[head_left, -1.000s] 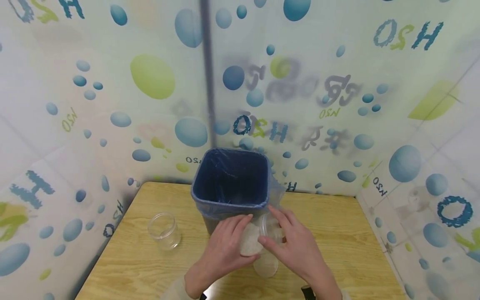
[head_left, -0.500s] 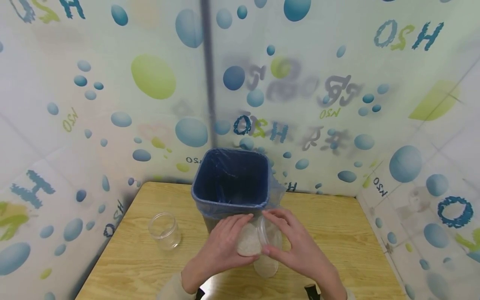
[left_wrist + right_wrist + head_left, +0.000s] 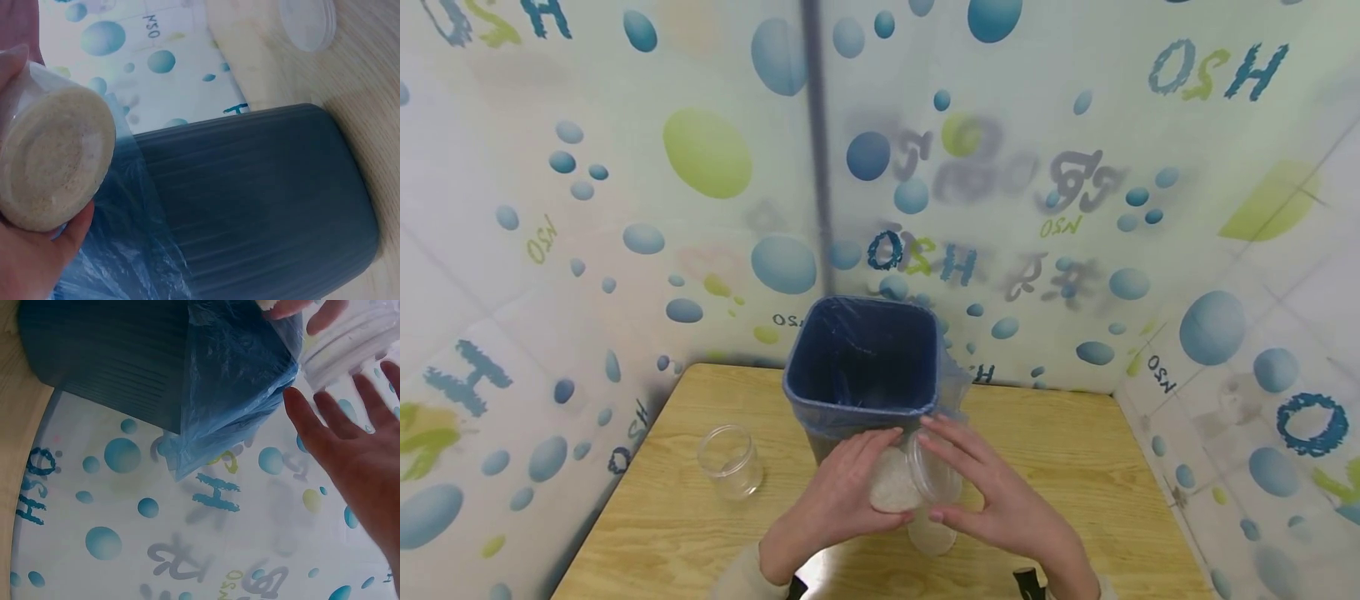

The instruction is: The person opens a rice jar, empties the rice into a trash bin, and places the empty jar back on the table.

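Over the last second your right hand (image 3: 1003, 493) loosens: its fingers and thumb, closed about the clear end (image 3: 937, 472) of the jar (image 3: 895, 483), now stand spread around it, the thumb off to the near side. That end has also turned to face you more squarely. Your left hand (image 3: 838, 492) is unchanged, clamped on the jar's body, where pale contents show through the base. The hands are near each other with the jar between them, tilted and raised above the counter (image 3: 677, 546), in front of the bin (image 3: 865, 410) and its blue bag (image 3: 952, 385). You cannot tell whether a right fingertip touches the clear end, nor whether that end is capped. Probably you are easing or resetting the right grip, so the left seems to carry the weight and should stay firm; if nothing caps the jar, a slip could spill it. A lid (image 3: 932, 535) lies on the counter, nearer you; a second jar (image 3: 730, 462), clear, stands left of the bin.
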### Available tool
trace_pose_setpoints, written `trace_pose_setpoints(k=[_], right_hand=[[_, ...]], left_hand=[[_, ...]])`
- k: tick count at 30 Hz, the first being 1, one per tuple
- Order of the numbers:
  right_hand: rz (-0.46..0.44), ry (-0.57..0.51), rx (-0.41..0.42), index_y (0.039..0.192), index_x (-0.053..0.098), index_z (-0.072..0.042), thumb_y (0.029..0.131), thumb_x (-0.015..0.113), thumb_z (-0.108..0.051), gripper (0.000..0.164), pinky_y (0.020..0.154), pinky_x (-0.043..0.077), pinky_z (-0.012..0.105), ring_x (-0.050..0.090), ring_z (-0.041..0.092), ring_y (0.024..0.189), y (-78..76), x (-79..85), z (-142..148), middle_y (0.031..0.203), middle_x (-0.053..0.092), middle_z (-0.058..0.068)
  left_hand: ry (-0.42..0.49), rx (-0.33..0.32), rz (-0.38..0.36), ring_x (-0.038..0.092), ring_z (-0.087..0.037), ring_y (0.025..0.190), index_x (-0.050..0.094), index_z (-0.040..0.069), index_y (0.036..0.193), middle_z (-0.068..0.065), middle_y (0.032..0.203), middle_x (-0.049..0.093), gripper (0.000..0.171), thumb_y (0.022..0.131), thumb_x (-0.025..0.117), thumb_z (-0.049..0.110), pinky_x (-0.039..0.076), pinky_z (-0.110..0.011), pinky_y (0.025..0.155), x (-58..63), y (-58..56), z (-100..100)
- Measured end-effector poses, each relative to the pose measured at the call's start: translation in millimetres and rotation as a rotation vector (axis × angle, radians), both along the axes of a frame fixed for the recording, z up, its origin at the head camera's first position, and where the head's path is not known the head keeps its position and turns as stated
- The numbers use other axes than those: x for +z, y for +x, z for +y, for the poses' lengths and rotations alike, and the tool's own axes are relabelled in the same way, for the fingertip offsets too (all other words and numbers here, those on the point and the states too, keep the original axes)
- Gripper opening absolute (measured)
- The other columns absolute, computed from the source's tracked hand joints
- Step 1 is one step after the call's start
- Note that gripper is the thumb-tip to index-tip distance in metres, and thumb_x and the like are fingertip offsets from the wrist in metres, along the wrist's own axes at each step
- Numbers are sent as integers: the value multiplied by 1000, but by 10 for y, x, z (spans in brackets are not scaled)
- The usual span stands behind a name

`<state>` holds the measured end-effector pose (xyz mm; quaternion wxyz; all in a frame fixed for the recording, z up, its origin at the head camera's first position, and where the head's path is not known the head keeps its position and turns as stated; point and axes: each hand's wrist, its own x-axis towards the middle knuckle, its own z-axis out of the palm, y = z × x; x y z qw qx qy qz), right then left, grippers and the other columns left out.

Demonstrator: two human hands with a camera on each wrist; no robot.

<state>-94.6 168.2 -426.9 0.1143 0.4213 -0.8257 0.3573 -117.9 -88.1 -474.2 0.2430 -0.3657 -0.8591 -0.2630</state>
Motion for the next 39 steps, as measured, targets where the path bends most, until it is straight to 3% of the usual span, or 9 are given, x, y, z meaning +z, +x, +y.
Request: trace_pose_setpoints(k=[4, 7, 11, 14, 17, 20, 27, 35, 39], right_hand=[[-32, -57, -125, 160, 38, -12, 93, 75, -50, 86, 93, 57, 48, 46, 30, 140, 17, -15, -56, 162, 35, 13], [-29, -57, -268, 159, 40, -15, 95, 69, -57, 82, 80, 60, 35, 58, 27, 124, 41, -5, -119, 156, 41, 7], [-31, 50, -449, 157, 45, -20, 93, 68, -59, 78, 71, 56, 29, 64, 16, 104, 85, 38, -193, 147, 51, 4], [-76, 112, -507, 155, 48, -22, 92, 70, -60, 77, 68, 54, 27, 65, 8, 89, 100, 67, -226, 144, 56, 3], [-149, 88, -479, 153, 51, -22, 93, 71, -55, 72, 67, 55, 23, 67, 10, 90, 100, 83, -231, 145, 56, 3], [-180, 40, -416, 151, 53, -22, 94, 73, -50, 67, 70, 57, 22, 67, 19, 107, 94, 83, -211, 146, 55, 2], [-126, -3, -291, 150, 53, -28, 91, 79, -42, 66, 83, 60, 35, 59, 21, 125, 65, 49, -137, 148, 51, -4], [-72, 6, -159, 154, 50, -19, 91, 80, -33, 70, 98, 55, 51, 46, 24, 141, 41, 44, -76, 156, 45, -2], [-103, -9, -163, 157, 44, -18, 91, 80, -37, 77, 95, 57, 48, 48, 28, 139, 42, 42, -71, 158, 43, 2]], left_hand=[[35, 16, 6, 64, -23, 110, 54, 7, 139, -6, 128, 65, 104, 56, 99, 51, 55, -43, 91, -18, 30, 28], [36, 35, 55, 64, -24, 109, 55, 7, 139, -7, 127, 65, 106, 55, 99, 52, 55, -43, 90, -36, 54, 56], [7, 65, 136, 64, -25, 108, 56, 6, 140, -8, 127, 64, 105, 56, 97, 55, 55, -43, 88, -55, 69, 70], [-7, 85, 176, 64, -25, 109, 56, 6, 140, -8, 126, 64, 106, 56, 97, 55, 55, -43, 87, -67, 64, 66], [-11, 89, 182, 64, -26, 109, 56, 6, 140, -8, 126, 63, 106, 56, 97, 55, 55, -43, 87, -71, 58, 59], [-4, 76, 159, 64, -25, 110, 55, 6, 140, -8, 128, 63, 106, 56, 97, 54, 55, -43, 87, -67, 61, 51], [1, 51, 98, 64, -24, 112, 55, 8, 140, -7, 130, 63, 103, 58, 97, 54, 55, -42, 90, -60, 60, 29], [-3, 34, 81, 64, -23, 112, 56, 7, 139, -8, 129, 64, 102, 58, 97, 54, 55, -43, 90, -57, 37, 10], [1, 33, 76, 64, -23, 111, 55, 7, 139, -7, 129, 64, 103, 58, 97, 54, 55, -43, 90, -54, 33, 12]])
